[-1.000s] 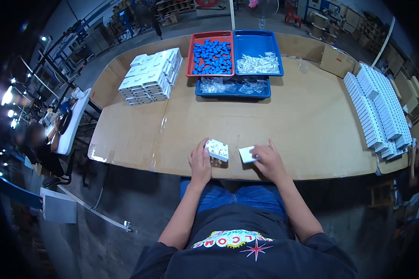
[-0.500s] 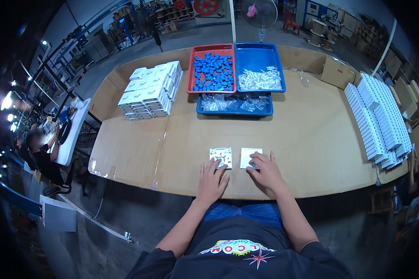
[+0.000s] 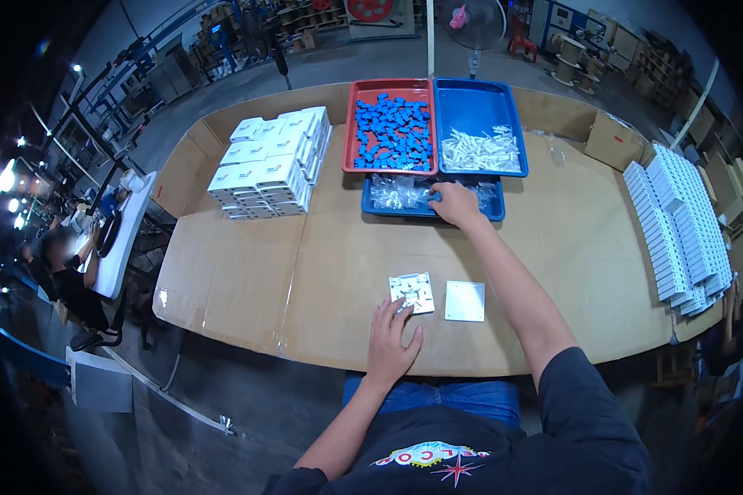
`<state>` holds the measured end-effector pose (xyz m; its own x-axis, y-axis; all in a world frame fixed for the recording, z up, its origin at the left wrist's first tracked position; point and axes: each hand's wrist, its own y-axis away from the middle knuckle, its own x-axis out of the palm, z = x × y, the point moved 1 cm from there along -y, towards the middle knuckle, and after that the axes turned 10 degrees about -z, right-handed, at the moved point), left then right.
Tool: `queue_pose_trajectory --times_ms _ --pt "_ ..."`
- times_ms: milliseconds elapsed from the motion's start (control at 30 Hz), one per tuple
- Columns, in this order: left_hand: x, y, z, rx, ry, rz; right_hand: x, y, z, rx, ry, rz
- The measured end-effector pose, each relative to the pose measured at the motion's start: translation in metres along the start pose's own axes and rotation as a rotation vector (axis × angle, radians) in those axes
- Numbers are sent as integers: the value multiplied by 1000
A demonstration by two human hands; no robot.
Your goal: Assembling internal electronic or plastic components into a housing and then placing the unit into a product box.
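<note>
My left hand (image 3: 394,342) rests on the cardboard with its fingers apart, the fingertips touching the near edge of a white square plastic housing (image 3: 411,290). Clips and raised parts show on the housing's inner side. To its right lies a flat white square cover plate (image 3: 465,302), apart from both hands. My right hand (image 3: 456,205) reaches over the lower blue tray (image 3: 388,212), where small clear plastic bags (image 3: 395,190) lie. Its fingers are drawn together; a bit of blue shows at the fingertips, too small to make out.
Behind the lower tray, a red tray (image 3: 353,124) holds blue blocks (image 3: 392,132) and a blue tray (image 3: 475,99) holds white plugs (image 3: 480,150). White boxes (image 3: 264,165) are stacked at left, white housings (image 3: 677,227) at right. A co-worker (image 3: 78,272) sits far left.
My right hand has left the cover plate and reached forward to the lower tray. My left hand stays at the housing, which now sits slightly turned. The whole view has shifted a little.
</note>
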<state>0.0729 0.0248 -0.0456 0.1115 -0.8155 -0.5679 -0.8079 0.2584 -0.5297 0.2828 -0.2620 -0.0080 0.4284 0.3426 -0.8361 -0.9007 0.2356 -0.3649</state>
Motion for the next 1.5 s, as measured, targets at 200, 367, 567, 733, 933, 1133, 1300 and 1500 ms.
queue_pose_trajectory --times_ms 200,367,567,733,933,1133,1300,1500 --pt "-1 3 0 -41 49 -22 15 -32 -1 -135 136 202" --pt "-3 -1 1 -53 56 -7 14 -26 -2 -131 149 172" --pt "-3 -1 0 -62 112 -53 -14 -8 -29 -63 -466 -289" --pt "-11 -6 6 -263 256 -174 -69 26 2 301 -987 -26" --pt "-8 -74 -44 -616 906 -52 -102 109 35 256 -1095 159" --pt "8 -89 -55 -637 886 -50 -102 163 55 304 -1213 165" --pt "7 -75 -61 -602 690 -181 -96 181 66 408 -1269 -4" --pt "-3 -77 -62 -613 814 -398 -100 206 80 365 -1204 245"
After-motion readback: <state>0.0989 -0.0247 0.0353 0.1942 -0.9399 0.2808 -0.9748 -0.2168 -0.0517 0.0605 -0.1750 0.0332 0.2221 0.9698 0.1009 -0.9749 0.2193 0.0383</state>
